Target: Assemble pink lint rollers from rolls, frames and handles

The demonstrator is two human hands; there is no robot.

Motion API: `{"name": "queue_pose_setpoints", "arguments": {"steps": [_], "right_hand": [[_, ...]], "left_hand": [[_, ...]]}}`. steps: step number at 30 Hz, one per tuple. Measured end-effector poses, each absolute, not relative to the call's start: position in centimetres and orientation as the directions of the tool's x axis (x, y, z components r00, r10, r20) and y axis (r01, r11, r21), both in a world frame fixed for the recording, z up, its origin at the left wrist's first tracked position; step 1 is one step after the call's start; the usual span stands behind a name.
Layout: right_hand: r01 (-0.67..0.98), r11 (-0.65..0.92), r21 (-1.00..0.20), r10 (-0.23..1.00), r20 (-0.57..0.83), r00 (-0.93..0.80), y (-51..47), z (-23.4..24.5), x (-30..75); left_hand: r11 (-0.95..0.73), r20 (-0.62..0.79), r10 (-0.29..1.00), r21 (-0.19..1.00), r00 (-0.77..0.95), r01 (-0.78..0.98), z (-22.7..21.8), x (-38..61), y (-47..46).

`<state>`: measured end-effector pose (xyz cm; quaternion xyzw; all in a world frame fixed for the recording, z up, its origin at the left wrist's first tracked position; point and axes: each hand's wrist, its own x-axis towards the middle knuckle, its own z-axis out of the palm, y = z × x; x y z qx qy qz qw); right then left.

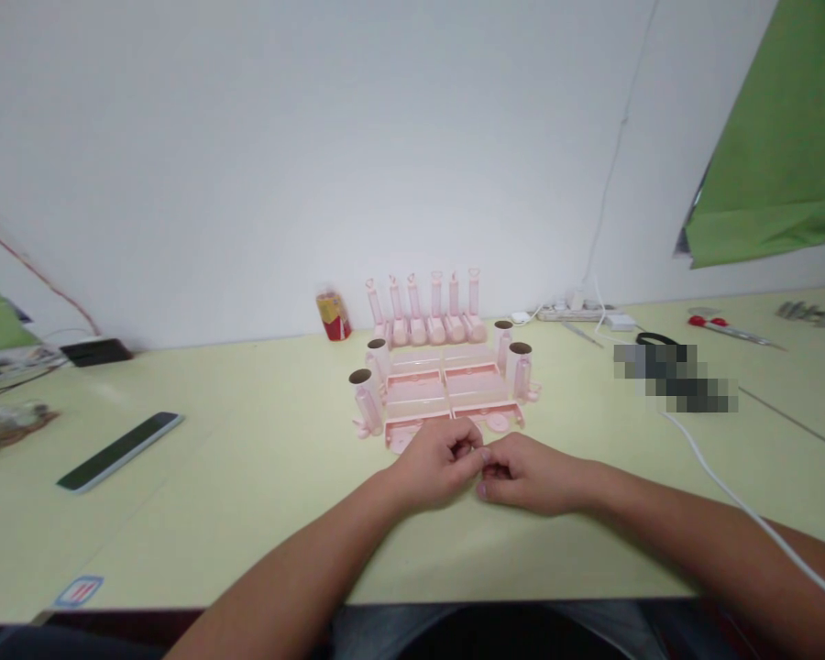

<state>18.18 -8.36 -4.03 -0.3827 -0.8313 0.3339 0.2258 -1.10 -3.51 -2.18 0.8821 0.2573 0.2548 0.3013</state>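
Observation:
My left hand (pixel 440 463) and my right hand (pixel 529 472) meet over the table in front of me. Both have curled fingers, and their fingertips touch; no object shows in either one. Just beyond them lie pink plastic trays (pixel 412 390) in two columns, with round pink discs (pixel 499 423) at the front. Cardboard tubes (pixel 521 353) with pink clear cylinders beside them stand at both sides of the trays. Behind, several pink bottle-like pieces (pixel 436 298) with loop or pointed tops stand in a row by the wall. My left hand partly hides the nearest tray edge.
A red and yellow can (pixel 334 316) stands by the wall. On the left lies a phone-like slab (pixel 120 452). To the right are a power strip (pixel 570 313), red-handled tool (pixel 721 325), blurred-out dark object (pixel 680 376) and a white cable (pixel 729 495) crossing my right forearm.

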Motion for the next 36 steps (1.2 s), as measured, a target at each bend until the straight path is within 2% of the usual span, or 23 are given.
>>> {"name": "queue_pose_setpoints", "arguments": {"steps": [20, 24, 27, 29, 31, 33, 36], "right_hand": [[0.467, 0.477, -0.744, 0.790, 0.130, -0.599, -8.5, -4.0, 18.2], [0.465, 0.515, -0.720, 0.795, 0.198, -0.574, -8.4, -3.8, 18.3], [0.501, 0.538, -0.677, 0.835, 0.349, -0.425, -8.0, -3.1, 19.2], [0.545, 0.506, -0.669, 0.853, 0.482, -0.200, -7.3, -2.5, 20.6], [0.583, 0.444, -0.680, 0.809, 0.584, 0.066, -6.4, -2.0, 22.4], [0.606, 0.371, -0.703, 0.743, 0.617, 0.260, -5.2, -1.9, 24.3], [0.667, 0.255, -0.700, 0.720, 0.598, 0.353, -3.4, -2.6, 26.3]], "left_hand": [[-0.662, 0.270, 0.623, 0.683, 0.734, 0.310, -2.2, -1.1, -3.4], [-0.663, 0.271, 0.621, 0.683, 0.735, 0.308, -2.2, -1.2, -3.3], [-0.673, 0.287, 0.616, 0.675, 0.734, 0.302, -2.1, -1.2, -3.3], [-0.683, 0.290, 0.614, 0.662, 0.734, 0.309, -2.0, -1.2, -3.3], [-0.687, 0.284, 0.614, 0.651, 0.737, 0.321, -2.0, -1.2, -3.4], [-0.688, 0.275, 0.609, 0.650, 0.744, 0.323, -2.2, -1.2, -3.4], [-0.683, 0.271, 0.611, 0.655, 0.744, 0.322, -2.3, -1.1, -3.3]]}}
